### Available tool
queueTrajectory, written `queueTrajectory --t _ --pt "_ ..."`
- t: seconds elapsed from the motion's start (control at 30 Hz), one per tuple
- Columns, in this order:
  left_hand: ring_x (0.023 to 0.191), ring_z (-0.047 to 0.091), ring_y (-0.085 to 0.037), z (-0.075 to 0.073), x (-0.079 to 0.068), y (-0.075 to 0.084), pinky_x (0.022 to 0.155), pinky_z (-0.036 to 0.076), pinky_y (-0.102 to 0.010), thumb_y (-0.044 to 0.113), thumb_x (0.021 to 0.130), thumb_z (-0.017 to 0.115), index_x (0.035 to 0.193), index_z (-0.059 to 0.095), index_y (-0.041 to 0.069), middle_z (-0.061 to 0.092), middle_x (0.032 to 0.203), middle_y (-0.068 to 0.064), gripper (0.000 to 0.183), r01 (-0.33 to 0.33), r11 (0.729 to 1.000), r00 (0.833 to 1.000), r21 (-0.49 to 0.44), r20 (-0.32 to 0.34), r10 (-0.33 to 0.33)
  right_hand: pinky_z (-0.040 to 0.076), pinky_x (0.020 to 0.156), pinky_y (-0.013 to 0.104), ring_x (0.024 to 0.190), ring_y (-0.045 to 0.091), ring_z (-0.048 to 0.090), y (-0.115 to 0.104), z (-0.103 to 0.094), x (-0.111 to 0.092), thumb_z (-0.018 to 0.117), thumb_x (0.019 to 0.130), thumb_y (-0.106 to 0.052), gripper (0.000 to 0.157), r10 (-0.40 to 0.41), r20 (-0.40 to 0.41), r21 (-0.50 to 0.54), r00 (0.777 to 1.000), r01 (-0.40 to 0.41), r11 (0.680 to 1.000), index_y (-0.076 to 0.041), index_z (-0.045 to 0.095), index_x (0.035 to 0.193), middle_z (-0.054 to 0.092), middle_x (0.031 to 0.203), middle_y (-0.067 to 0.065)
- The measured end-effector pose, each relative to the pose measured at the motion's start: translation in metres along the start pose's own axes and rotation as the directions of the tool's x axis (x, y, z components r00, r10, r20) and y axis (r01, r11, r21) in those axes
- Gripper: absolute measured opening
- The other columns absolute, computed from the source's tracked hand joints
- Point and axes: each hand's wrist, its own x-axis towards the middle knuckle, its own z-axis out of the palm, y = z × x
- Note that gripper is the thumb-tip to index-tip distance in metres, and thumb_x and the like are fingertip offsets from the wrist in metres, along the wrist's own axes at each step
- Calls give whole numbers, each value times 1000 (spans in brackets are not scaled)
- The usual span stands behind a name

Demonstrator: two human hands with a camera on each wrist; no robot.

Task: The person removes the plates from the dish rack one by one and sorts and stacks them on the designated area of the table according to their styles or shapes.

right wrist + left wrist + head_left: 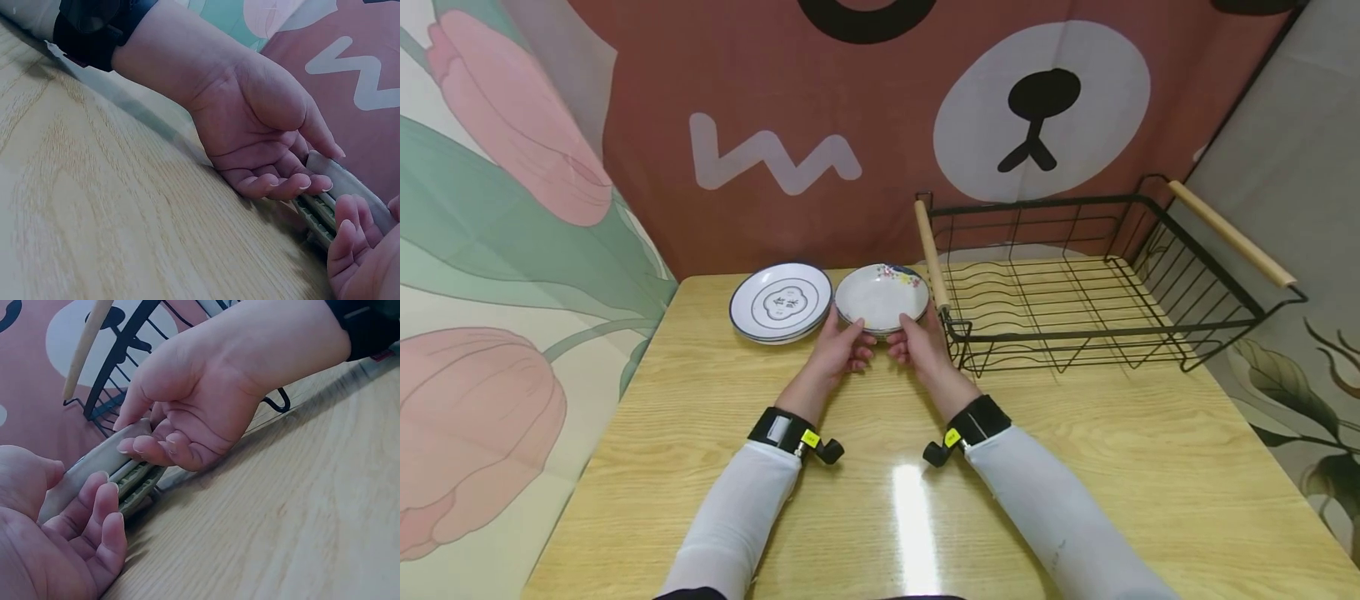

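Note:
A small white plate (880, 296) with a flower pattern at its far rim lies level between both hands. My left hand (837, 343) grips its near left edge, thumb on the rim and fingers curled below. On the near right edge my right hand (922, 342) holds it the same way. Beneath the white plate, the left wrist view shows green-edged dishes (134, 484) close under the fingers; whether they are held too, I cannot tell. Just left stands a stack of white plates (752, 304) with blue rims and a printed emblem.
A black wire dish rack (1075, 335) with wooden handles (1232, 233) stands close to the right of the small plate. Behind the wooden table (700, 467) hangs a red-brown cloth (760, 217) with a cartoon bear face. Flowered cloth (497, 350) covers the left side.

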Motion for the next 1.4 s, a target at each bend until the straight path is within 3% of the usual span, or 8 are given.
queueTrajectory --t 0.4,0.67,1.03,1.4 --pt "57 64 -12 -1 2 -2 53 54 -28 32 109 49 161 -9 50 73 83 -3 80 19 1000 1000 13 -2 -19 50 47 25 50 14 62 4 -1 1 53 107 -37 79 36 -30 -35 999 -37 999 -48 -1 163 67 69 4" --pt "60 65 -13 -2 -1 -3 56 56 -29 30 109 49 161 -9 50 74 85 -4 81 17 999 1000 41 2 -17 58 50 31 50 18 63 7 -1 2 59 99 -27 93 31 -42 -73 999 -34 997 -45 -7 163 66 72 10" --pt "65 66 -17 -2 1 -5 59 59 -32 33 109 49 160 -5 53 71 89 -8 78 21 998 1000 57 -1 -21 64 62 40 56 24 67 9 -4 1 60 102 -32 88 23 -50 -81 998 -27 996 -49 0 163 65 80 18" --pt "66 67 -18 -4 2 -4 61 60 -33 34 108 49 158 -4 58 71 91 -8 77 33 997 999 67 -3 -33 64 62 42 57 25 68 9 -4 3 59 103 -36 83 14 -56 -107 998 -20 994 -51 2 162 66 81 18"
